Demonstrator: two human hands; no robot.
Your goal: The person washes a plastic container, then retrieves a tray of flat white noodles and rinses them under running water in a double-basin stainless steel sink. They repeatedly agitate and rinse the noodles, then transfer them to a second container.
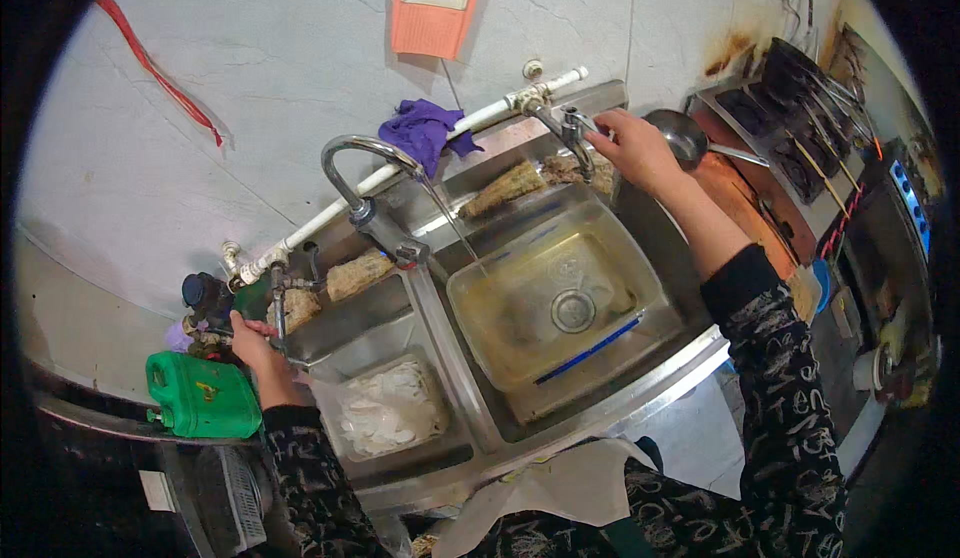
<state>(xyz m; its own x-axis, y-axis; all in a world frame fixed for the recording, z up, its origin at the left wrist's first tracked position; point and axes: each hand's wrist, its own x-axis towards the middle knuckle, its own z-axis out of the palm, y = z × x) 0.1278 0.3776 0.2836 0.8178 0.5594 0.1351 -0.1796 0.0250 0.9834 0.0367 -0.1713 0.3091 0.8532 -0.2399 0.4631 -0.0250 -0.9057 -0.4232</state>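
Observation:
My right hand (636, 145) is at the lever of the right wall tap (573, 129), its fingers curled against the handle. At the far left, my left hand (256, 344) is beside another tap (280, 299) and its pipe fittings; whether it grips them cannot be told. A curved chrome faucet (375, 149) in the middle runs a thin stream into a clear plastic tub (645, 273) of cloudy yellowish water in the right basin. In the left basin, a clear container (442, 400) holds white, pale pieces in liquid.
A purple cloth (421, 132) hangs over the white pipe (480, 117). Loofah-like pieces (360, 274) lie along the sink's back ledge. A green jerrycan (202, 397) stands at the left. To the right are a steel pan (677, 136) and a stove (795, 138) with utensils. An orange grater (439, 22) hangs above.

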